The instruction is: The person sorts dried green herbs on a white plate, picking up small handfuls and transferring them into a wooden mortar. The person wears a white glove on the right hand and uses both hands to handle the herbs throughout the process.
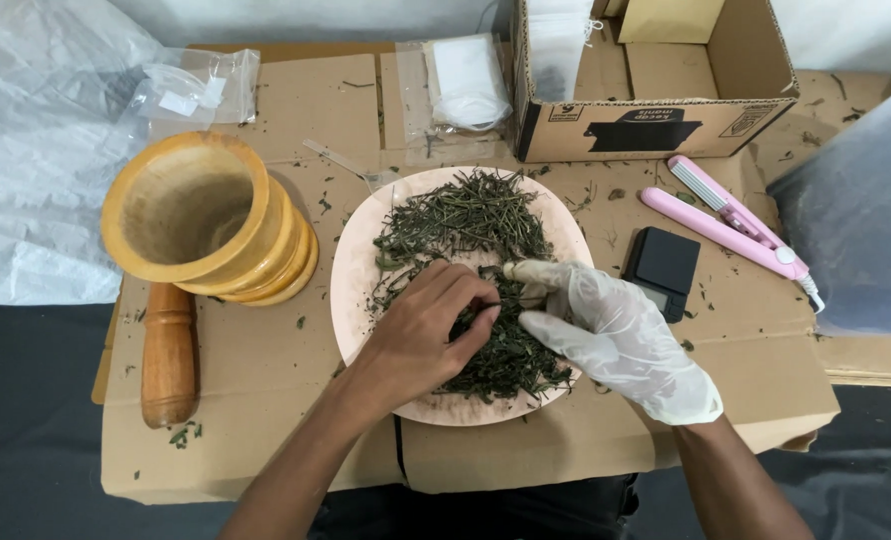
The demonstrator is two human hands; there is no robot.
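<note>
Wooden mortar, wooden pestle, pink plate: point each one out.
wooden mortar (201, 215), head view, on its thick yellow rim at the near side.
wooden pestle (169, 355), head view, on the middle of its brown shaft.
pink plate (351, 290), head view, on the bare left edge clear of the dried herbs.

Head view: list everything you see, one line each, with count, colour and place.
dried herbs: one pile, dark green, on the plate
plate: one, pale pink, centre
mortar: one, yellow wood, left
pestle: one, brown wood, lying below the mortar
small scale: one, black, right of plate
sealer tool: one, pink, far right
cardboard box: one, brown, open, top
plastic bags: clear, top left
cardboard sheet: brown, under everything
left hand: bare, in the herbs
right hand: white glove, on the herbs
</note>
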